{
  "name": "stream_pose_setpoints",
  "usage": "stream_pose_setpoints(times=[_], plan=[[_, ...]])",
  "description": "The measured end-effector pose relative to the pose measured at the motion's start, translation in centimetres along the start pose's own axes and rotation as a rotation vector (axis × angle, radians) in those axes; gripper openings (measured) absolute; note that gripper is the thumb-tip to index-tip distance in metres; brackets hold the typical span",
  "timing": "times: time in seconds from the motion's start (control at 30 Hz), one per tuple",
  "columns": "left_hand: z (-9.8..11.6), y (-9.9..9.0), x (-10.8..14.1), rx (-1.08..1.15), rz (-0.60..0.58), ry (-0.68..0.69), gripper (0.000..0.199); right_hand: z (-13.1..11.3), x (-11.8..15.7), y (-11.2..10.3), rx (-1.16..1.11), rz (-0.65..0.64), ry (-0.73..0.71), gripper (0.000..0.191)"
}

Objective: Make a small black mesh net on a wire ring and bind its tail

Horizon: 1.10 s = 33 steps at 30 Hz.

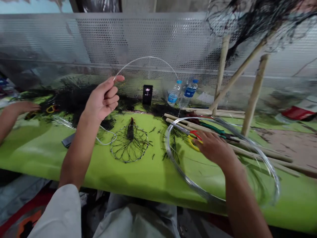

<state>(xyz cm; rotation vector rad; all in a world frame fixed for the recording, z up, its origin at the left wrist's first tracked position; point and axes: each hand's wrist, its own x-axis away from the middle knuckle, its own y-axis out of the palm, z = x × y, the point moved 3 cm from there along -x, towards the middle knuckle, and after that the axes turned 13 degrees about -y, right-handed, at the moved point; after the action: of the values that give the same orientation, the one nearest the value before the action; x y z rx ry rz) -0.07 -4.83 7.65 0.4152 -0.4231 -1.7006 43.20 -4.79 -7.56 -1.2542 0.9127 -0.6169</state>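
My left hand [104, 99] is raised above the table, its thumb and index finger pinching the end of a thin silvery wire [148, 57]. From there the wire arches to the right and drops toward a large wire coil [173, 158]. My right hand [215, 147] is over the coil, its thumb and fingers closed around the red and yellow handles of a pair of scissors [183, 128]. Green-handled pliers [210, 128] lie just beyond those fingers. Between my hands rests a round wire hoop [129, 162] with dark strands netted across it.
Wooden sticks [262, 148] lie under the coil, and upright poles [255, 96] stand at right. Behind are a phone [147, 95], two water bottles [174, 94] and a perforated metal screen [148, 36]. Dark fibres [71, 96] spread at left, near another person's hand [22, 107].
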Motion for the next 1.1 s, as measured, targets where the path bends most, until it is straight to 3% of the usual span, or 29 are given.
stream_pose_setpoints(times=[0.13,0.23,0.33,0.53,0.7,0.97,1.1], plan=[[-1.2,-1.4,1.4,0.024,-0.018,0.043,0.042,-8.7,5.7,2.1,0.014,0.150,-0.187,0.074],[-1.9,-2.4,2.1,0.031,-0.020,0.060,0.038,-11.3,7.9,5.2,-0.004,0.192,-0.297,0.076],[-2.3,-3.0,2.4,0.060,0.008,0.040,0.037,-10.5,7.9,6.7,-0.043,0.202,-0.328,0.066],[-4.1,-3.6,2.4,0.149,0.087,-0.022,0.024,-8.5,6.3,6.2,-0.122,0.161,-0.312,0.045],[-5.0,-3.8,2.6,0.132,0.064,-0.029,0.028,-6.6,4.7,6.7,-0.140,0.125,-0.321,0.038],[-3.4,-2.8,2.4,0.164,0.024,-0.007,0.042,-2.5,2.0,7.2,-0.153,0.073,-0.366,0.041],[-1.7,-1.5,2.0,0.227,0.032,0.106,0.045,-1.8,1.5,7.4,-0.154,0.068,-0.377,0.040]])
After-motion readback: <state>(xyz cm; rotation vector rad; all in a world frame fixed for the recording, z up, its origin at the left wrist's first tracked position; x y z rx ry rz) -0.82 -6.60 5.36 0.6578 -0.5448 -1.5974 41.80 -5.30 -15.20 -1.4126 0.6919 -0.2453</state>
